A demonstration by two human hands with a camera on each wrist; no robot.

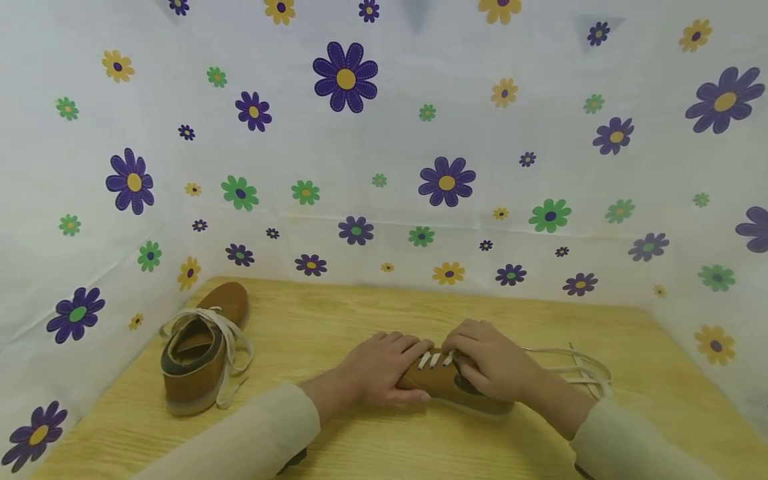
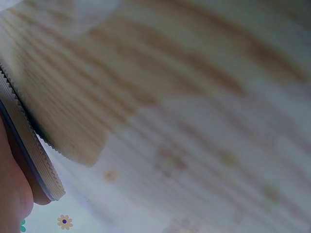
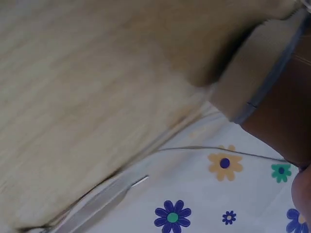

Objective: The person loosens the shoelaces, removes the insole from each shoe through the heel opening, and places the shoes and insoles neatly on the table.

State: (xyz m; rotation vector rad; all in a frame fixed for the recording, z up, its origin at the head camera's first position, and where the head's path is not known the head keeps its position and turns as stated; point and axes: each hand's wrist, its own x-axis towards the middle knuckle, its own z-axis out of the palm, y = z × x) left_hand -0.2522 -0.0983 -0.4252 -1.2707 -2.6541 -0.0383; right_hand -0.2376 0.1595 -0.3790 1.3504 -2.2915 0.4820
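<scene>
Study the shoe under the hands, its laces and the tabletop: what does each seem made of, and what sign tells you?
Shoe: smooth brown upper with a low sheen, perhaps leather or a synthetic copy; the pale sole, ridged along its side, looks like matte rubber. Laces: probably woven fabric, dull off-white, as they bend softly. Tabletop: wood or wood-look laminate, yellowish, judging by its grain streaks.

A brown shoe (image 1: 437,385) sits upright, white laces (image 1: 433,361) threaded across it.

left hand (image 1: 384,369) palm down, thumb (image 1: 408,397) apart from fingers (image 1: 403,341), right hand (image 1: 491,360) with fingers bent
</scene>
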